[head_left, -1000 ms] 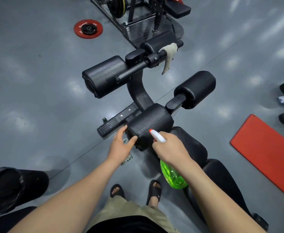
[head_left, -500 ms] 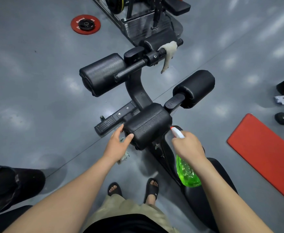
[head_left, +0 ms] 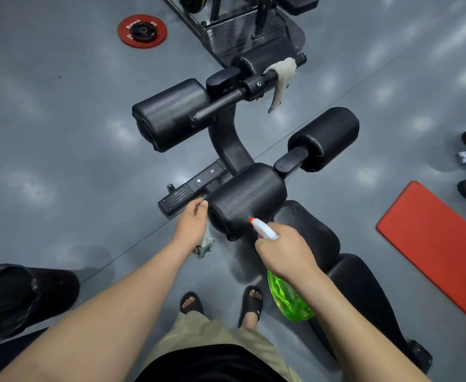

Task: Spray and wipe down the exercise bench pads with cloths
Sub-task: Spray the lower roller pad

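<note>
Holding hand: right hand [head_left: 284, 252], fingers curled round the green spray bottle [head_left: 289, 299], nozzle pointing forward
Roller pad [head_left: 245, 199]: just ahead of the nozzle, nearly touching
Left hand [head_left: 190, 227]: grips a grey cloth [head_left: 205, 244], beside the pad's left end

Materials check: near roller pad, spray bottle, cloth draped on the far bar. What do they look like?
The near roller pad: likely black vinyl or faux leather over foam; semi-matte sheen, fine grain, rounded ends.
The spray bottle: translucent green plastic, glossy, light shows through; white trigger head, orange tip.
The draped cloth: beige fabric, matte, limp folds; weave too small to tell.
</note>
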The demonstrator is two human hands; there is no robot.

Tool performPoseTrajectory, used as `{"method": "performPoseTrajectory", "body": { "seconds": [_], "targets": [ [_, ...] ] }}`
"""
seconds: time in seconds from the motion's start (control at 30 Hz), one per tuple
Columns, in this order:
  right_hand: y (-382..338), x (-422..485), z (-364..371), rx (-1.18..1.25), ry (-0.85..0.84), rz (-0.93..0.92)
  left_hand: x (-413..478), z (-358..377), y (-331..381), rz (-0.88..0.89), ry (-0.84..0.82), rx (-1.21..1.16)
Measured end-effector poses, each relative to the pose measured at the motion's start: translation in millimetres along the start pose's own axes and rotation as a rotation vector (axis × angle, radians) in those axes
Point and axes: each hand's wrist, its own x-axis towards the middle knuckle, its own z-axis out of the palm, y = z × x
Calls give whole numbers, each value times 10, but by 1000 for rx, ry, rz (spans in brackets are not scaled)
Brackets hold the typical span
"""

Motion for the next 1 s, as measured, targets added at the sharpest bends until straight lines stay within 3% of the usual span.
{"method": "performPoseTrajectory", "body": {
  "seconds": [0.33, 0.53, 0.8, 1.0],
  "targets": [
    [205, 335, -331, 51, 210, 122, -208, 1, -157, 30, -30, -13],
    [229, 350, -293, 79, 185, 107, -300, 87, -113, 108, -70, -8],
    [325, 268, -232, 35, 185, 104, -274, 43, -36, 56, -60, 70],
    [233, 74, -28, 27, -24, 18, -143, -12, 47, -14, -62, 66]
  ]
}}
